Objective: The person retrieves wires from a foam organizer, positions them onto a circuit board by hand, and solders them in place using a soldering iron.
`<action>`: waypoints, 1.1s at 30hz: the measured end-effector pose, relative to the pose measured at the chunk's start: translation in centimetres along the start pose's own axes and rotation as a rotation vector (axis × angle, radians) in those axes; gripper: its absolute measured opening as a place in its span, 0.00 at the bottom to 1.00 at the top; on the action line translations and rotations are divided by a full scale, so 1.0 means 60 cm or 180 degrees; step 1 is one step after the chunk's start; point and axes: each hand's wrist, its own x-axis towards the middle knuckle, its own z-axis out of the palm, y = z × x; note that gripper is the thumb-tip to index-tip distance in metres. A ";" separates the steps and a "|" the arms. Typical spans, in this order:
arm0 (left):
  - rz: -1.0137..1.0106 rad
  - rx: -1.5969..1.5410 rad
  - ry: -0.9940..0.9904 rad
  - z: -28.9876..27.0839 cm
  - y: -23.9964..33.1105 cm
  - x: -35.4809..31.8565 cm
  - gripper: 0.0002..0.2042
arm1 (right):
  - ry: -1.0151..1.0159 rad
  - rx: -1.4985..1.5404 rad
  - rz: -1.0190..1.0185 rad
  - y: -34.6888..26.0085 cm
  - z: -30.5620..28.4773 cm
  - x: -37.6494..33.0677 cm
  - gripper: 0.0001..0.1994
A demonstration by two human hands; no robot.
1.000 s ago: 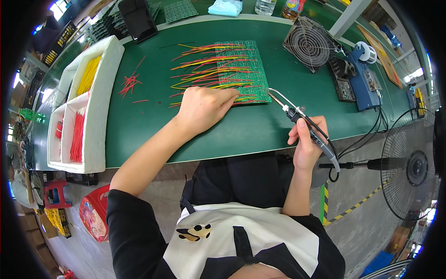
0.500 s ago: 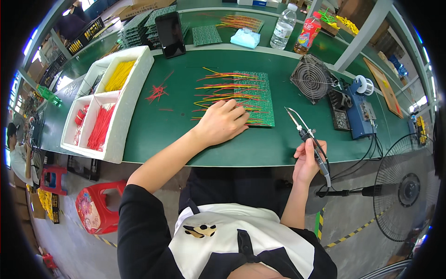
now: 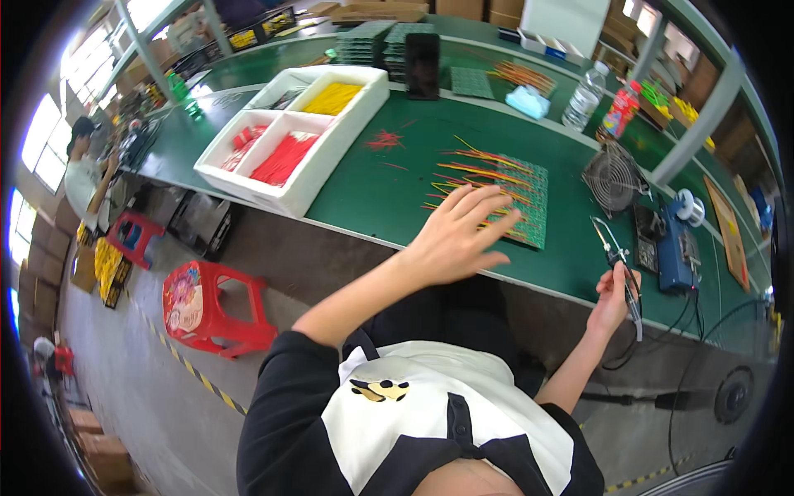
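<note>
One soldering iron [image 3: 614, 256], one white tray [image 3: 346, 136], one phone [image 3: 423, 66], three bottles [image 3: 585, 99]; at least two red stools [image 3: 207, 320]

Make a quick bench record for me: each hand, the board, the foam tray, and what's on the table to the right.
Left hand: open, fingers spread by the green circuit board; contact unclear
Right hand: gripping a soldering iron
Board: red and yellow wires across it, reaching past its left edge
Foam tray: yellow bundle and red bundle, separate compartments
Table, right: square fan, blue unit
</note>
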 end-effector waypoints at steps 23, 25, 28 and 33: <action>0.0850 0.1378 0.1732 -0.252 -0.020 0.090 0.08 | -0.0200 0.0020 0.0016 0.020 0.026 -0.009 0.08; 0.0319 0.1329 0.1784 -0.219 -0.123 0.123 0.07 | -0.0022 -0.0101 0.0009 0.026 0.023 -0.013 0.08; -0.1002 0.1535 0.1170 -0.202 -0.337 0.092 0.09 | -0.0084 -0.0013 0.0252 -0.010 0.038 -0.011 0.08; -0.3418 0.1492 -0.0335 -0.190 -0.685 -0.104 0.11 | -0.0093 -0.0422 0.0604 -0.014 0.056 0.003 0.08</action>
